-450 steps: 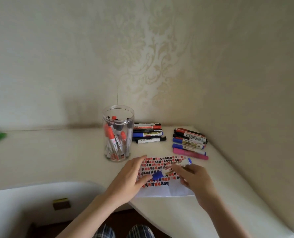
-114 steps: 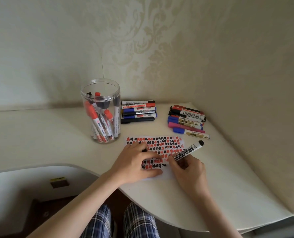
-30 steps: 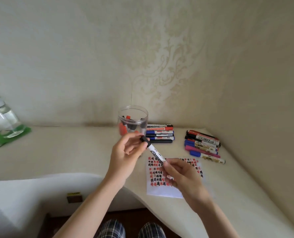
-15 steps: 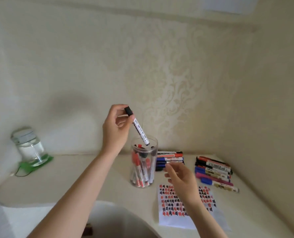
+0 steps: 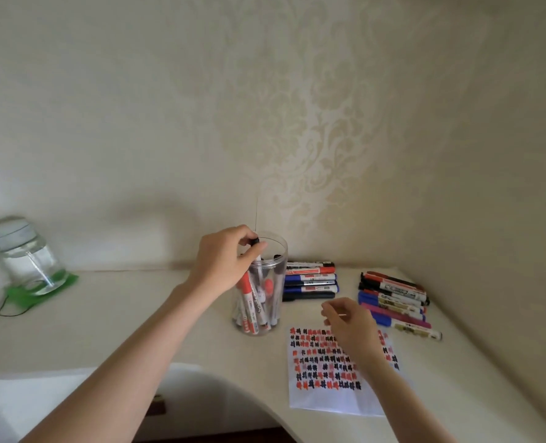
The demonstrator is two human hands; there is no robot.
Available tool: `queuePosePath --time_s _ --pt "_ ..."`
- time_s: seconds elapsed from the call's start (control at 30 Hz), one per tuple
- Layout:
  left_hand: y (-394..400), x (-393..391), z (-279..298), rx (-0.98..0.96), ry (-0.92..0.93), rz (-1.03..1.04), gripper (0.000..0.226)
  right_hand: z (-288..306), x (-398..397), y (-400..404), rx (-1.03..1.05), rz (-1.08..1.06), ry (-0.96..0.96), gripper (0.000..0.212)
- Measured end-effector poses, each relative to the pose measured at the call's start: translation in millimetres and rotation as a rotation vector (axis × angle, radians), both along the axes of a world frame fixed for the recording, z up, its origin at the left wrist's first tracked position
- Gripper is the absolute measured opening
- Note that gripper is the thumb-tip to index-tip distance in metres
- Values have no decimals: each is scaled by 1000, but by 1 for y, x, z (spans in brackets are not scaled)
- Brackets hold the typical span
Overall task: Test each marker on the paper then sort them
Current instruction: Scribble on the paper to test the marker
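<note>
While left hand (image 5: 223, 263) grips marker (image 5: 256, 251), jar (image 5: 275, 302) nearby.

I count one clear plastic jar (image 5: 260, 284) of markers, two flat marker piles, one scribbled white paper sheet (image 5: 335, 366), one glass water bottle (image 5: 25, 260) far left.

Cream damask wallpaper (image 5: 313, 139); pale corner desk (image 5: 137, 314).

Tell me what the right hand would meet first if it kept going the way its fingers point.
The right hand points up-left over the paper. Likely first: the stacked markers beside the clear jar, though depth is unclear.
</note>
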State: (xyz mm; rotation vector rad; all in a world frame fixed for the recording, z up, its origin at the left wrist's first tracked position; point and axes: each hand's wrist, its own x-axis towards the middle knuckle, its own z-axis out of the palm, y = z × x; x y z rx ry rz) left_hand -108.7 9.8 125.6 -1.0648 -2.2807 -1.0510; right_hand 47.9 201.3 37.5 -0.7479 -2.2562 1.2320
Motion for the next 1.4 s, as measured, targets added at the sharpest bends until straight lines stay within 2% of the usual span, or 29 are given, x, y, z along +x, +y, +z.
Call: queuePosePath --time_s 0.1,0.13,0.23,0.3,0.37,0.57,0.7,0.77,0.83,0.9,0.93,1.0,1.1,1.13,1.2,1.3,1.4 --pt "-4 0 -3 -318 93 44 71 -3 -19 13 178 42 -121 20" --pt "-4 0 -5 -350 85 47 79 -6 -26 15 257 64 -154 25" --pt "-5 6 -16 -169 -75 -36 83 -13 -44 19 515 132 -232 36" --pt "-2 13 -22 -65 -277 -97 110 -15 -55 19 646 162 -303 40" --pt "3 13 -27 21 -399 -90 125 -17 -62 18 705 179 -362 44" --pt "-1 -12 -33 174 -449 -25 125 -26 -65 20 850 129 -444 44" --pt "-11 -36 -31 149 -477 29 131 -27 -60 21 892 146 -558 37" --pt "-12 -35 -28 114 -453 52 134 -24 -56 20 921 139 -549 34" --pt "-13 -24 -26 64 -167 151 118 -16 -48 15 940 125 -479 33" --pt "-14 -5 -23 53 231 144 81 -5 -36 9 917 129 -388 30" --pt "-13 7 -22 61 353 77 61 0 -27 4 884 147 -326 26" --pt "-9 32 -27 31 444 -105 38 6 -5 -5 819 191 -180 19" --pt "-1 67 -54 -139 282 -292 42 17 34 -20 565 288 -67 15" --pt "1 76 -64 -202 200 -327 47 21 46 -25 464 321 -69 16" --pt "7 90 -84 -299 84 -381 47 23 62 -31 389 346 -90 15" --pt "13 108 -96 -328 -23 -429 28 24 80 -27 269 297 -62 13" --pt "18 117 -98 -280 -113 -419 21 27 95 -20 -45 185 47 10"
